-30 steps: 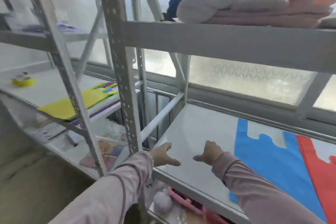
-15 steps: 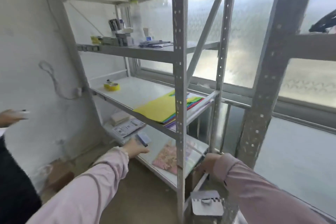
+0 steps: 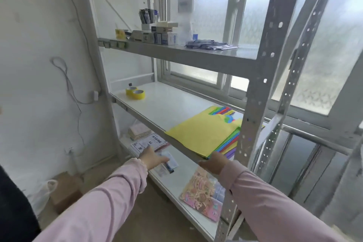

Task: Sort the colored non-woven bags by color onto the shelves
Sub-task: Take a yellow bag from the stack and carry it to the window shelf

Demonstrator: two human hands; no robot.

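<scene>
Risen to the middle shelf [image 3: 167,102], right hand [image 3: 213,165] sits at its front edge, just under the flat, yellow-topped stack of multicoloured bags [image 3: 204,133], grip unclear; left hand [image 3: 151,158] reaches open-fingered below it

One wide-angle camera riding on the person's head, looking forward and downward, facing the grey perforated-steel shelving rack [image 3: 255,104] at arm's reach, frosted glass window [image 3: 334,45] showing behind it.

— What's on the middle shelf [image 3: 167,104]?
— Two yellow tape rolls [image 3: 135,93] at the left, and a stack of coloured bags [image 3: 204,133], yellow on top, at the right front edge.
— Above?
— Small boxes [image 3: 157,36] and a bottle [image 3: 185,12].
</scene>
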